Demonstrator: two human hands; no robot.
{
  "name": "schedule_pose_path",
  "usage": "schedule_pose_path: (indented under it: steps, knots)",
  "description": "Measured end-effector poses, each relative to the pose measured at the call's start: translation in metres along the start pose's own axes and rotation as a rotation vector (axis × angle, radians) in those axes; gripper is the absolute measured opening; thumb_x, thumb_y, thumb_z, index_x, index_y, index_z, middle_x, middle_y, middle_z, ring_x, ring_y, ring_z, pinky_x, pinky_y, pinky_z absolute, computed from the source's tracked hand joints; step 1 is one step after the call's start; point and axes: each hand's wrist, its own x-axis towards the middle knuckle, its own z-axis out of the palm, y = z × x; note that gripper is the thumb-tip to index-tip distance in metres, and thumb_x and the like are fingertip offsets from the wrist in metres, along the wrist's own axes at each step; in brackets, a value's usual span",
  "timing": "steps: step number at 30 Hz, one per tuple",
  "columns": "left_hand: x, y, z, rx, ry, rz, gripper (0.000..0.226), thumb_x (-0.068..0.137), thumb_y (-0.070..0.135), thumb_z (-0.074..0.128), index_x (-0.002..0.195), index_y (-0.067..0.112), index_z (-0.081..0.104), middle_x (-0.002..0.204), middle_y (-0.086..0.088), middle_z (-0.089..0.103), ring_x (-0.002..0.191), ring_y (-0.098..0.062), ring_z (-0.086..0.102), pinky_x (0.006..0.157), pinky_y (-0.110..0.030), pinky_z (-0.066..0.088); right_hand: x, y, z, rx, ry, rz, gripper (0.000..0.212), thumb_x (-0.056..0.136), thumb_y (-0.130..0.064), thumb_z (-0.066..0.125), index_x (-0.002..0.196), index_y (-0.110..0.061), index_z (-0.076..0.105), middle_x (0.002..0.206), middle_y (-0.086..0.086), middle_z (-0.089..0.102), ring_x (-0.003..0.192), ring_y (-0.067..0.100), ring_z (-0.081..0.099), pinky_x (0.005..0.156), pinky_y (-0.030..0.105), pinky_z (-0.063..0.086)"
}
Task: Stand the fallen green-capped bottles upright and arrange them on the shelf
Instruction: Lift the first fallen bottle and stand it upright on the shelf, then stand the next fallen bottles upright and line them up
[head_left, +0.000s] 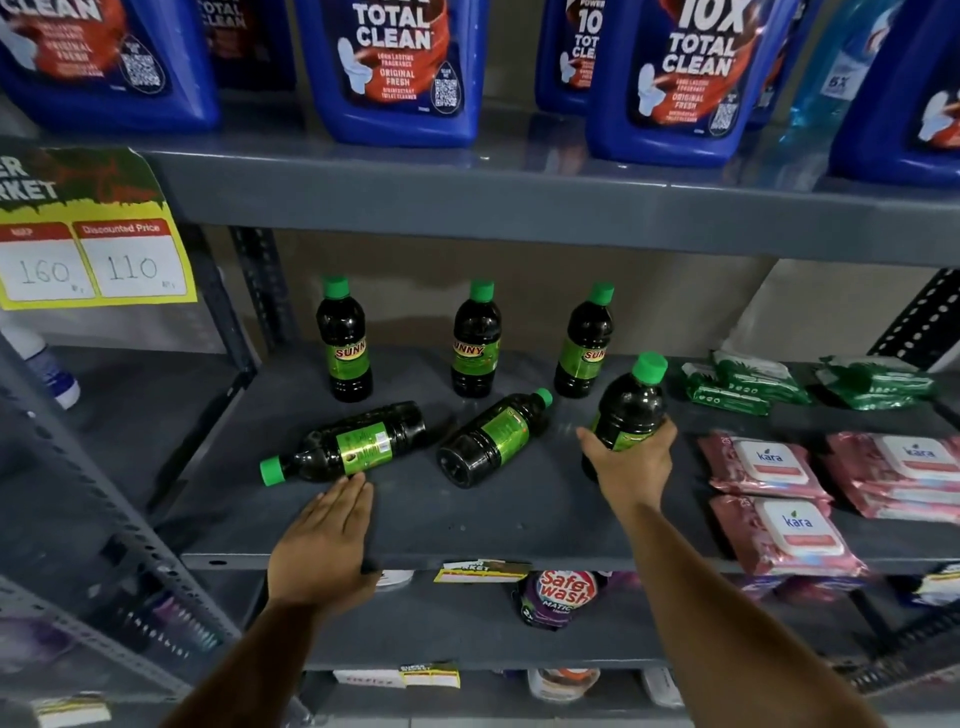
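The right hand (631, 457) grasps a tilted green-capped bottle (631, 405) low on its body; set down leaning, it could topple onto the pink wipe packs (769, 467). The left hand (324, 540) lies open, flat beside the left fallen bottle (345, 444). Another fallen bottle (491, 439) lies mid-shelf (519, 530): dark liquid, glossy green labels.

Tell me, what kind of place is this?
Most likely a shop's cleaning aisle. A price tag hangs from a metal shelf, big blue cleaner bottles stand above, and wipe packs lie alongside.
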Motion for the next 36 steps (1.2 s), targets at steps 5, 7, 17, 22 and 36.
schedule_pose_path:
  steps: [5, 7, 17, 22, 36]
  knots:
    - [-0.001, 0.000, -0.001, -0.004, -0.008, 0.003, 0.088, 0.061, 0.042, 0.054, 0.138, 0.001, 0.042, 0.145, -0.017, 0.042, 0.131, -0.030, 0.043, 0.109, -0.041, 0.030, -0.002, 0.002, -0.001, 0.029, 0.020, 0.000, 0.091, 0.066, -0.023, 0.091, 0.138, -0.010, 0.036, 0.109, -0.002, 0.054, 0.100, 0.017, 0.056, 0.088, 0.029, 0.046]
    - [-0.001, 0.001, -0.002, -0.005, -0.005, -0.003, 0.085, 0.062, 0.042, 0.048, 0.137, 0.001, 0.044, 0.143, -0.017, 0.044, 0.130, -0.030, 0.044, 0.109, -0.039, 0.029, -0.002, 0.001, -0.001, 0.033, 0.000, 0.002, 0.092, 0.067, -0.023, 0.091, 0.139, -0.010, 0.035, 0.109, -0.002, 0.054, 0.100, 0.018, 0.056, 0.092, 0.034, 0.050]
    - [-0.002, -0.003, -0.007, 0.063, -0.055, 0.053, 0.086, 0.062, 0.046, 0.052, 0.136, 0.002, 0.046, 0.142, -0.015, 0.046, 0.128, -0.029, 0.046, 0.108, -0.038, 0.033, -0.074, -0.015, 0.026, -0.142, -0.019, -0.445, 0.069, 0.075, -0.061, 0.064, 0.121, -0.012, 0.050, 0.116, 0.009, 0.050, 0.111, 0.033, 0.050, 0.094, 0.056, 0.043]
    - [-0.009, -0.013, -0.014, 0.080, -0.068, 0.158, 0.083, 0.063, 0.043, 0.057, 0.136, 0.004, 0.046, 0.142, -0.016, 0.047, 0.126, -0.029, 0.049, 0.106, -0.040, 0.034, -0.072, -0.071, 0.066, -0.040, -0.320, 0.193, 0.094, 0.078, -0.050, 0.078, 0.144, -0.004, 0.030, 0.145, 0.021, 0.031, 0.132, 0.038, 0.038, 0.105, 0.040, 0.038]
    - [-0.009, -0.020, -0.007, 0.022, -0.030, 0.203, 0.091, 0.055, 0.047, 0.076, 0.133, 0.006, 0.050, 0.139, -0.013, 0.051, 0.123, -0.026, 0.052, 0.109, -0.035, 0.031, -0.032, -0.070, 0.103, 0.085, -0.406, 0.580, 0.056, 0.058, -0.024, 0.093, 0.101, -0.012, 0.060, 0.099, 0.012, 0.068, 0.084, 0.032, 0.069, 0.067, 0.051, 0.060]
